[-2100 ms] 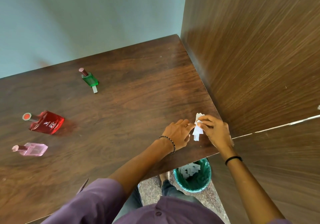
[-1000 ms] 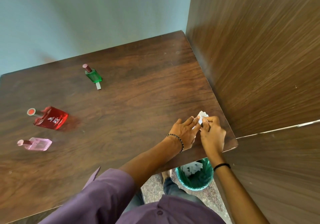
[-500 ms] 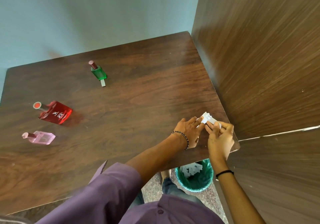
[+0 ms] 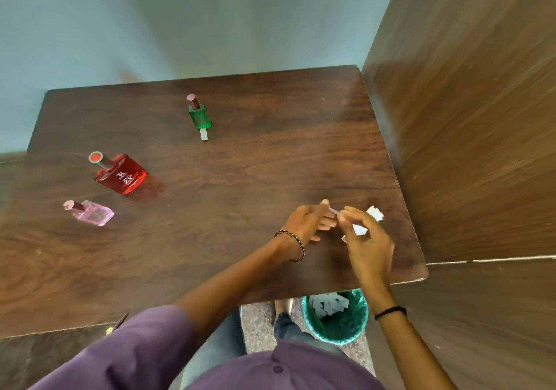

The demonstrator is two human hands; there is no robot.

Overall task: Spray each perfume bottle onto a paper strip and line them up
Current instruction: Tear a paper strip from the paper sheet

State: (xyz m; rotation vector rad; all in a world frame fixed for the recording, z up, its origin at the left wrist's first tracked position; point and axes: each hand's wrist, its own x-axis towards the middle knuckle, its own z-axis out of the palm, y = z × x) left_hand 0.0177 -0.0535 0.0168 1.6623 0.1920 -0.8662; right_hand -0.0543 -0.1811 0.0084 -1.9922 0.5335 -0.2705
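**Perfume bottles and paper strips: current layout**

Perfume bottles stand on the desk in three places. The red bottle sits at your left and carries white lettering on its face; the characters are too small to read. Its cap shows a red disc on top. The pink bottle stands just nearer you than the red one, pale and clear, with a pink cap. No label can be made out on it. The green bottle stands farther back toward the desk's middle, with a dark red cap. One white paper strip lies at its near side, touching or just beside its base.

Your left hand and right hand meet near the desk's right front corner. The left grip pinches a narrow strip between thumb and fingertip. The right grip is closed on a small bundle of white strips. More loose strips lie on the desk just beyond the right hand.

A green bin on the floor below the desk edge holds used white strips.
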